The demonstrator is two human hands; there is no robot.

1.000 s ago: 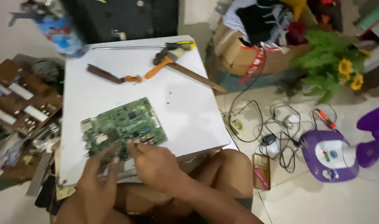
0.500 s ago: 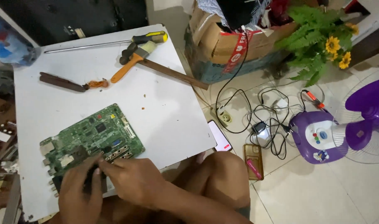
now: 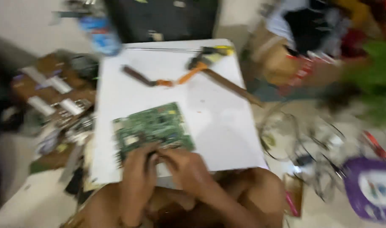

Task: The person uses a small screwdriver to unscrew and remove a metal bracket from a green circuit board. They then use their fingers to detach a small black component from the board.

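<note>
Nearest the camera, both hands work at the near edge of a green circuit board (image 3: 153,126). The left hand (image 3: 138,173) lies at 6 o'clock of the board, fingers curled down onto its lower edge. The right hand (image 3: 184,169) sits just beside it at 5 o'clock, fingertips meeting the left hand's at the board's rim. Motion blur hides how firmly either hand closes and whether any small tool or part lies between the fingers; this cannot be told.

The board is flat, rectangular, turned slightly askew, its surface studded with small components and pale patches. It lies on the near-left part of a white, smooth, square-cornered bench (image 3: 218,126).

Farther across the bench, at 12 o'clock of the board, lies a dark-handled tool with an orange section (image 3: 146,79). At 1 o'clock lies a hammer (image 3: 226,82) with a long brown wooden handle running out past the right edge of the bench. Along the far edge lies a thin grey metal rod (image 3: 163,49).

On the floor at 9 o'clock is a heap of brown boards and grey strips (image 3: 53,90). At 3 o'clock are tangled dark cables (image 3: 311,147), and at 4 o'clock a rounded purple and white plastic appliance (image 3: 370,190).
</note>
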